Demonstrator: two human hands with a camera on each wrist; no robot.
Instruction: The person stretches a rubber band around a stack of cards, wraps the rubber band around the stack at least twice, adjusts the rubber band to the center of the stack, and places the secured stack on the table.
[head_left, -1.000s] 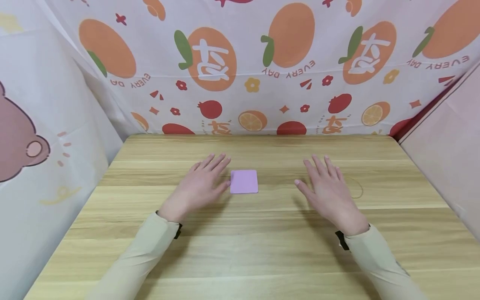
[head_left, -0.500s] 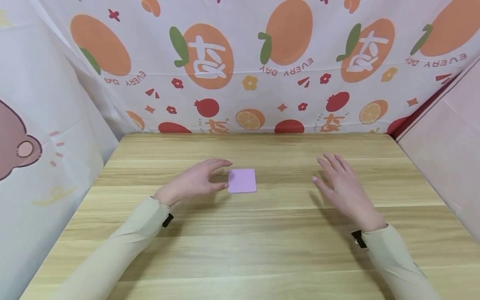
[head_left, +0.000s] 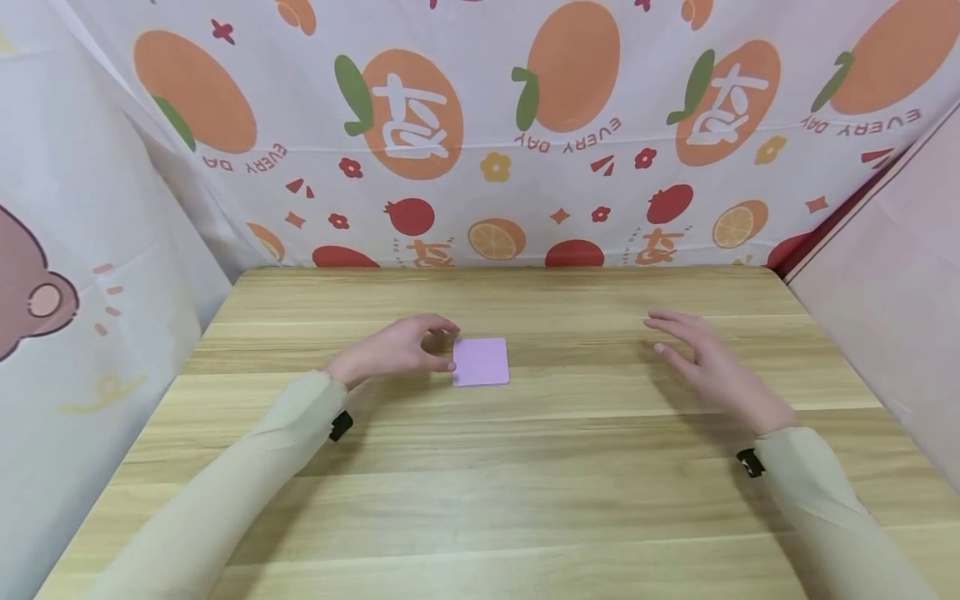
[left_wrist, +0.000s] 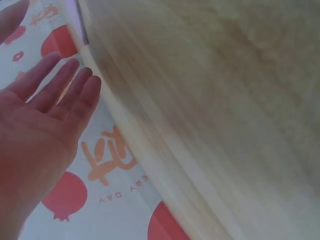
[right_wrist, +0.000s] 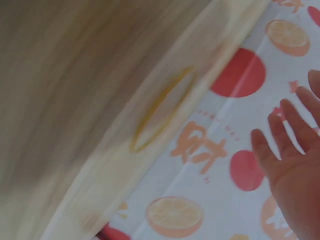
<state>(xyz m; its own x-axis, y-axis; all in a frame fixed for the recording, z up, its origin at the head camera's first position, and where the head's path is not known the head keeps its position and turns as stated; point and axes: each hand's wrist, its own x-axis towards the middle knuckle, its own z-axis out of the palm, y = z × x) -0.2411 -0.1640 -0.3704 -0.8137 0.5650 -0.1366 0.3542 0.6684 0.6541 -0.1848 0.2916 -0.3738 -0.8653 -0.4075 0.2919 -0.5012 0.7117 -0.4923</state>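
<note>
A small pink square pad [head_left: 481,362] lies flat on the wooden table [head_left: 480,483], near its middle. My left hand [head_left: 450,347] is at the pad's left edge, turned on its side, with the thumb tip at the pad's near-left corner and the fingers arched by its far-left corner. I cannot tell whether they touch it. The left wrist view shows that hand [left_wrist: 45,115] with its palm open and fingers nearly straight. My right hand [head_left: 660,333] hovers over the table well right of the pad, fingers spread and holding nothing; the right wrist view shows this hand [right_wrist: 295,160] spread too.
A fruit-printed cloth [head_left: 480,125] hangs behind the table, a bear-printed cloth [head_left: 75,292] walls the left side and a pink panel [head_left: 885,283] the right. A faint yellow ring mark [right_wrist: 160,110] shows on the tabletop near my right hand.
My left hand has turned from flat onto its side and closed in on the pad's left edge. My right hand has drifted right, away from the pad, and tilted up.
</note>
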